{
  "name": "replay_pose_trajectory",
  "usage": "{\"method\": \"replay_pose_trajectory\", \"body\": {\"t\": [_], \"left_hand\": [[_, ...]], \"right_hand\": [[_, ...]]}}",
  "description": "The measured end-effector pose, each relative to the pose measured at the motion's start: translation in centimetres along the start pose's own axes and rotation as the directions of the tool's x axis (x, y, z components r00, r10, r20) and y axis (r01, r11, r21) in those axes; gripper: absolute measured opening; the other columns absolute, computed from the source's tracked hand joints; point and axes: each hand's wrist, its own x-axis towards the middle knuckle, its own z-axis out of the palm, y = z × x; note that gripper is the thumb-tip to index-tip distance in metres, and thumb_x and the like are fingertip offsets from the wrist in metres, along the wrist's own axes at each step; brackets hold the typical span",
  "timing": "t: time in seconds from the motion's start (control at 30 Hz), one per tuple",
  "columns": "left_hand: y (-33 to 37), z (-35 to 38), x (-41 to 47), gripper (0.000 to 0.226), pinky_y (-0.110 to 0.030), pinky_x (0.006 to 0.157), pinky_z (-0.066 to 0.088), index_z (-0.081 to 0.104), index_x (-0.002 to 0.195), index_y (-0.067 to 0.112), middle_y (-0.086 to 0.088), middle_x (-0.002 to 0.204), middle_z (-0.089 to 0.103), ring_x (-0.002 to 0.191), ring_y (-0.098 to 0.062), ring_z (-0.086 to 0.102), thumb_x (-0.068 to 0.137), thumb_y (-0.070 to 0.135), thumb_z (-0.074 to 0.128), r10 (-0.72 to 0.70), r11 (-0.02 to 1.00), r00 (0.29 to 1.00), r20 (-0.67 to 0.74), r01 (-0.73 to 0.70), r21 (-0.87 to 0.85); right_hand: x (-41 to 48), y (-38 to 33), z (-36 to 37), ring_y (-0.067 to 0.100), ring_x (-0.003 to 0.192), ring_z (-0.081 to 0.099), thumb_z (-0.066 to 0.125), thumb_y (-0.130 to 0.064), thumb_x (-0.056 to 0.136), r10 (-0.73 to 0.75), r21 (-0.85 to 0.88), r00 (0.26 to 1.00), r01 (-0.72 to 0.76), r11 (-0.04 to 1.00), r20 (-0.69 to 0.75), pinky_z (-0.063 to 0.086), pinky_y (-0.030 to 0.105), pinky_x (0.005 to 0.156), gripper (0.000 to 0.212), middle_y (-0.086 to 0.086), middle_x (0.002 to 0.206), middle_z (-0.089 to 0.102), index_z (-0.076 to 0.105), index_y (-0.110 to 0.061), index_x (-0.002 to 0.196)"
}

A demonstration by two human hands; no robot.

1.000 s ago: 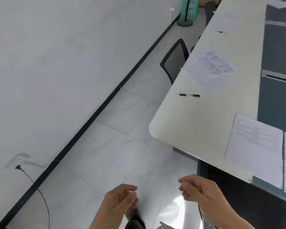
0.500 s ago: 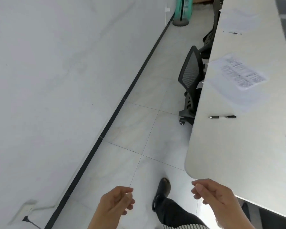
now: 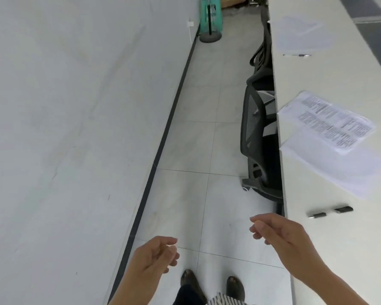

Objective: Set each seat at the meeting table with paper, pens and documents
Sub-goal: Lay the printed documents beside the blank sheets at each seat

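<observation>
both hands empty in the aisle beside the bench

left hand [image 3: 156,255] hangs over the tiled floor [image 3: 185,194], fingers loosely curled, holding nothing. right hand [image 3: 282,236] hovers near the bench [image 3: 317,69] edge, fingers half-curled and empty too. on the bench, a black pen [image 3: 330,212] lies just past the right hand. beyond it, a printed document [image 3: 330,122] overlaps a blank sheet [image 3: 339,168]. further along, another paper set [image 3: 299,34] with a second pen [image 3: 297,55]. a mesh chair [image 3: 253,133] is tucked under the bench.
</observation>
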Motion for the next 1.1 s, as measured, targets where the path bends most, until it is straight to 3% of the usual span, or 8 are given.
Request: {"method": "replay_pose_trajectory", "body": {"t": [0.17, 0.27, 0.5, 0.63, 0.7, 0.87, 0.97, 1.1], "left_hand": [[2.4, -3.4, 10.7, 0.010, -0.028, 0.068, 0.054, 0.068, 0.098, 0.015, -0.007, 0.081, 0.075, 0.075, -0.016, 0.071, 0.091, 0.014, 0.061, 0.010, 1.000, 0.989, 0.146, -0.013, 0.021], [4.6, -6.3, 17.8, 0.015, -0.030, 0.069, 0.054, 0.069, 0.097, 0.015, -0.009, 0.082, 0.075, 0.076, -0.019, 0.071, 0.092, 0.006, 0.058, 0.052, 0.998, 0.982, 0.182, -0.059, 0.037], [13.6, -10.1, 32.4, 0.016, -0.028, 0.067, 0.053, 0.069, 0.095, 0.014, -0.008, 0.080, 0.075, 0.074, -0.019, 0.070, 0.093, 0.005, 0.056, 0.132, 0.970, 0.910, 0.393, -0.200, 0.138], [19.4, -7.6, 38.2, 0.014, -0.026, 0.069, 0.052, 0.070, 0.097, 0.015, -0.008, 0.084, 0.074, 0.076, -0.018, 0.070, 0.094, 0.009, 0.057, 0.176, 0.941, 0.815, 0.553, -0.305, 0.149], [21.9, -5.5, 40.2, 0.010, -0.027, 0.071, 0.052, 0.070, 0.096, 0.017, -0.010, 0.085, 0.073, 0.080, -0.020, 0.070, 0.091, 0.020, 0.061, 0.187, 0.934, 0.766, 0.615, -0.332, 0.130], [26.8, -0.6, 44.4, 0.045, -0.030, 0.074, 0.051, 0.068, 0.099, 0.022, -0.010, 0.086, 0.072, 0.082, -0.022, 0.067, 0.068, 0.052, 0.061, 0.156, 0.900, 0.661, 0.734, -0.401, 0.170], [30.0, 1.3, 46.8, 0.038, -0.026, 0.073, 0.051, 0.068, 0.101, 0.018, -0.010, 0.087, 0.072, 0.082, -0.019, 0.068, 0.073, 0.043, 0.063, 0.117, 0.882, 0.626, 0.771, -0.423, 0.210], [33.9, 3.7, 51.0, 0.031, -0.025, 0.073, 0.052, 0.068, 0.099, 0.020, -0.005, 0.086, 0.073, 0.081, -0.014, 0.069, 0.074, 0.036, 0.059, 0.128, 0.853, 0.643, 0.755, -0.459, 0.246]], "right_hand": [[6.9, -1.1, 1.5, 0.009, 0.073, 0.071, 0.062, -0.016, 0.091, 0.061, 0.001, 0.986, -0.062, 0.998, -0.154, 0.050, 0.013, 0.065, 0.011, -0.004, 0.082, 0.076, 0.072, -0.021, 0.092], [11.0, -2.0, 3.5, 0.009, 0.072, 0.071, 0.062, -0.015, 0.091, 0.115, 0.023, 0.965, -0.113, 0.993, -0.237, 0.050, 0.018, 0.066, 0.012, -0.004, 0.082, 0.075, 0.073, -0.021, 0.090], [18.1, -7.5, 5.3, 0.008, 0.074, 0.070, 0.063, -0.018, 0.090, 0.169, 0.136, 0.862, -0.118, 0.984, -0.478, 0.050, 0.014, 0.066, 0.010, -0.004, 0.083, 0.075, 0.073, -0.021, 0.091], [19.7, -8.2, 4.9, 0.011, 0.074, 0.070, 0.062, -0.034, 0.081, 0.229, 0.210, 0.756, -0.124, 0.970, -0.613, 0.052, 0.018, 0.064, 0.021, -0.002, 0.082, 0.075, 0.073, -0.019, 0.091], [20.6, -7.6, 4.4, 0.011, 0.072, 0.070, 0.064, -0.026, 0.086, 0.272, 0.244, 0.703, -0.143, 0.959, -0.657, 0.052, 0.018, 0.063, 0.013, -0.001, 0.080, 0.075, 0.073, -0.019, 0.090], [25.4, -6.6, 1.1, 0.011, 0.070, 0.070, 0.063, -0.018, 0.089, 0.317, 0.286, 0.617, -0.152, 0.946, -0.720, 0.053, 0.023, 0.061, 0.010, -0.002, 0.078, 0.075, 0.073, -0.020, 0.086], [29.1, -7.0, -1.8, 0.012, 0.071, 0.070, 0.063, -0.021, 0.089, 0.322, 0.314, 0.602, -0.121, 0.942, -0.731, 0.052, 0.024, 0.063, 0.011, -0.002, 0.077, 0.075, 0.073, -0.020, 0.086], [34.1, -8.3, -6.3, 0.006, 0.068, 0.067, 0.064, -0.026, 0.087, 0.311, 0.356, 0.616, -0.053, 0.933, -0.724, 0.048, 0.014, 0.055, 0.012, -0.001, 0.079, 0.074, 0.073, -0.019, 0.087]]}}
